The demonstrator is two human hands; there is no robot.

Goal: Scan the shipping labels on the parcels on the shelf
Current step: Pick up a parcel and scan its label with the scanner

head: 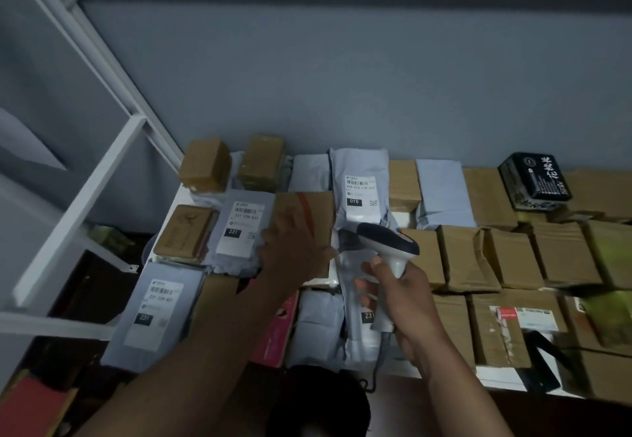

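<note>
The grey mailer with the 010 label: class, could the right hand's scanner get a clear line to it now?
Probably yes: the scanner in the right hand sits just below the 010 label, which lies uncovered.

Grey poly mailers (241, 228) with white barcode labels (361, 197) and brown cardboard boxes (460, 258) lie flat, packed edge to edge, across the white shelf (178, 197).

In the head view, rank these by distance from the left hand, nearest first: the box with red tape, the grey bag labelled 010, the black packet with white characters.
1. Box with red tape: under the left hand, whose fingers rest on it.
2. Bag labelled 010: just right of the box, toward the wall.
3. Black packet: far right, at the back.
</note>
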